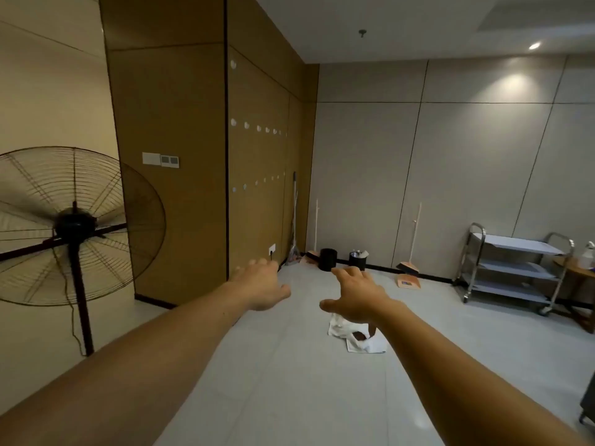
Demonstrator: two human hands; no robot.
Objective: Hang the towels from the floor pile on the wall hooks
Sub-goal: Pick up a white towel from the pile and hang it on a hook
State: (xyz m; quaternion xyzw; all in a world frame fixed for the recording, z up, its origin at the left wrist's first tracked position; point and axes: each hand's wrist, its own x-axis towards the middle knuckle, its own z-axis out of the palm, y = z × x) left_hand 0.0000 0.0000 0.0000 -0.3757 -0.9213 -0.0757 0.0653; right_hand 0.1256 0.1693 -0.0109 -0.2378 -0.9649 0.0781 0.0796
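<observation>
two hands out, left hand [260, 286] and right hand [359, 299], fingers [352, 272] spread, released. one crumpled white towel pile [341, 328] on glossy floor [289, 381], six o'clock of right hand. two rows of round wall hooks [246, 125].

A large pedestal fan [75, 225] stands at the left. Two black bins [328, 259] sit by the far wall [370, 162], a broom [408, 268] with its dustpan [408, 281] leans further right, and a steel three-shelf trolley [512, 273] stands beyond it
</observation>
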